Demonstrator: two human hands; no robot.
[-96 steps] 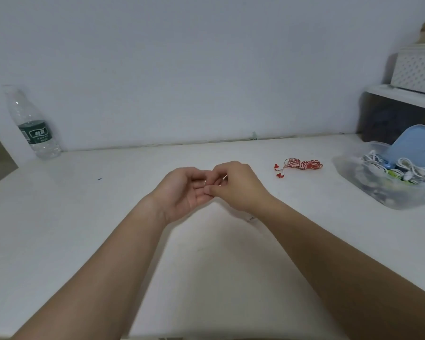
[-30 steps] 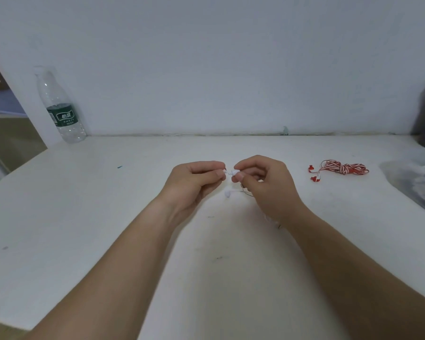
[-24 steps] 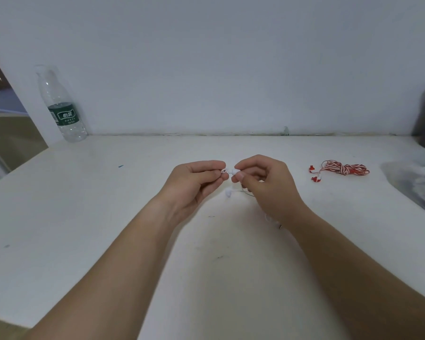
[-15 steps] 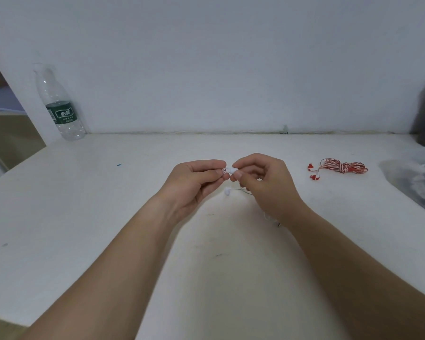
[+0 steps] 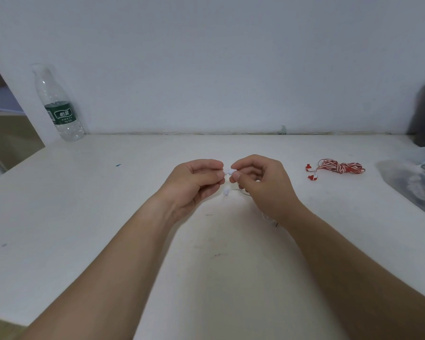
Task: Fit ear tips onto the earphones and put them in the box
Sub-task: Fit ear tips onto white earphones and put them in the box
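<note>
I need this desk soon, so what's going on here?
A person's left hand and right hand pinch a small white earbud between them above the table, apparently pushing its tip on. A second earbud shows just below. A red-and-white earphone bundle lies to the right, outside the clear box.

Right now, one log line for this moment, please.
step: fitting | left hand: pinches ear tip | right hand: pinches white earbud | red earphones: coiled on table

Plain white wall (image 5: 231,57), white table (image 5: 84,204)
</note>
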